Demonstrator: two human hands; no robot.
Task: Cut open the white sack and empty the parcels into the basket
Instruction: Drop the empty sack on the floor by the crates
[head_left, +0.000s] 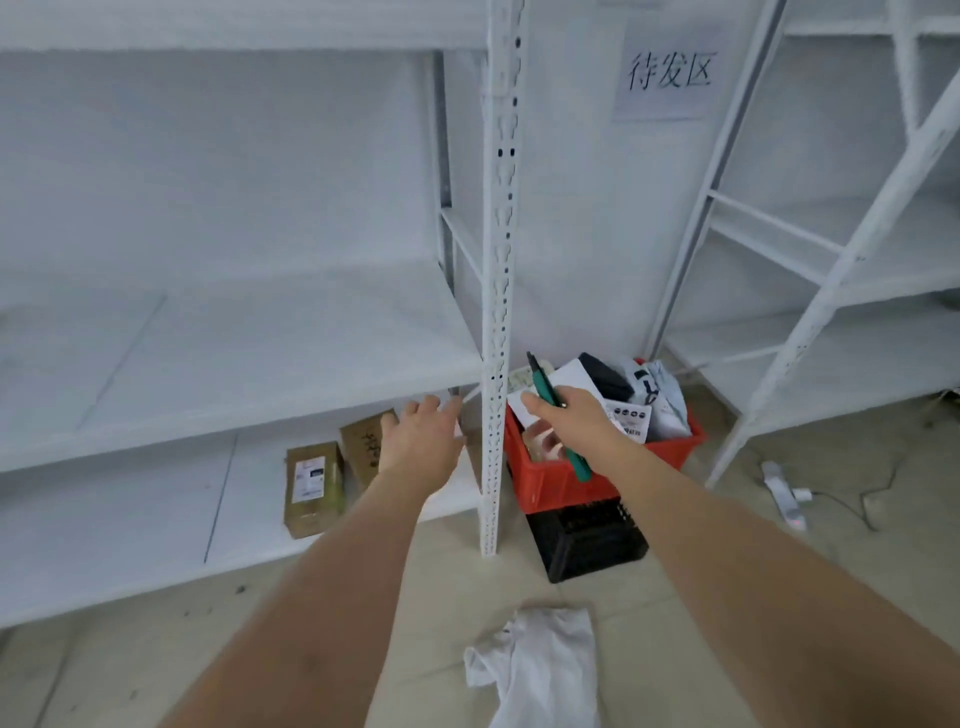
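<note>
The red basket (566, 480) stands on the floor against the wall, on top of a black crate (587, 540). Several parcels (644, 400) fill it: white, grey and black bags and envelopes. My right hand (576, 415) reaches over the basket, shut on a green utility knife (545, 389) whose blade end points up and away. My left hand (426, 441) is stretched out with fingers apart near the edge of the white shelf, holding nothing. The white sack (540, 670) lies crumpled and flat on the floor close to me.
A white slotted shelf post (496, 312) rises between my hands. Two brown cardboard boxes (314, 486) lie on the lowest shelf at left. A second white rack (831, 312) stands at right. A white power strip (782, 491) with cable lies on the floor there.
</note>
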